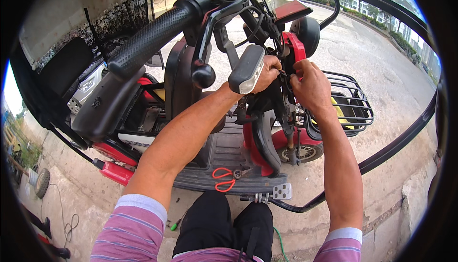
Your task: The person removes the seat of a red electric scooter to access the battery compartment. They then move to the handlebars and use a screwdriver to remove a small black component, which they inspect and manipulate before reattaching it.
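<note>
At the front column of a red three-wheeled scooter (298, 47), my left hand (268, 75) and my right hand (312, 86) meet with fingertips pinched. Between them shows a short piece of thin dark wire (282, 72), mostly covered by my fingers. My left forearm passes below the black handlebar grip (152, 37) and behind a grey-black lamp-like housing (246, 69). Scissors with orange-red handles (224, 184) lie on the black footboard (226, 150), against a small dark ring-shaped piece (237, 173).
A black wire basket (350, 104) sits right of my right forearm. Curved black frame bars (396, 147) bound the right side. The black seat (107, 104) is at left; a metal pedal (282, 191) is near my knees. A green-handled tool (175, 225) lies on the ground.
</note>
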A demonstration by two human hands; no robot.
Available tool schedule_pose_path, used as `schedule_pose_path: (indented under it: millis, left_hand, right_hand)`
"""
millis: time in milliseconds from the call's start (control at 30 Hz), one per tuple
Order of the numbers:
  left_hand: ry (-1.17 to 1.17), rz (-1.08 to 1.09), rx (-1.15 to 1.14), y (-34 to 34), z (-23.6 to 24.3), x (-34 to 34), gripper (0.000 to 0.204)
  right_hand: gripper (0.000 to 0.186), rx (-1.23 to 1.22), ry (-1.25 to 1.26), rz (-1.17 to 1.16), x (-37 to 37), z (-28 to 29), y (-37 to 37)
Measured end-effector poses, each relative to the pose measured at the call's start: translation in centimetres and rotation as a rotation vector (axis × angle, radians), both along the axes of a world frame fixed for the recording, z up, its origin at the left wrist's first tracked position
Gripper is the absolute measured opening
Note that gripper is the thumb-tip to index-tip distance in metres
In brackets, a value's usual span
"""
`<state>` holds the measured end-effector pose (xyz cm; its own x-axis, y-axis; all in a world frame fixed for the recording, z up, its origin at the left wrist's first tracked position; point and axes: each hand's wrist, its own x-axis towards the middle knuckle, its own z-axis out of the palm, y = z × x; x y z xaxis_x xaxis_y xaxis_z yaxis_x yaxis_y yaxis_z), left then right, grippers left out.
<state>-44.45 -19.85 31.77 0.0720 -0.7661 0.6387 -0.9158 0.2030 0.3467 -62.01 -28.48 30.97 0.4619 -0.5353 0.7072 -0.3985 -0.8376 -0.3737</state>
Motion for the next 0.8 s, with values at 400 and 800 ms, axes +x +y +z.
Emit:
schedule_pose_path:
  millis: [400, 800]
  left_hand:
    - [0.017, 0.001, -0.018, 0.2, -0.2, -0.5, 0.021]
    - [0.019, 0.021, -0.08, 0.1, -0.8, -0.5, 0.02]
  right_hand:
    - [0.018, -0.129, -0.117, 0.209, 1.9, -1.5, -0.9]
    - [0.02, 0.547, -0.221, 0.131, 2.0, -1.0, -0.7]
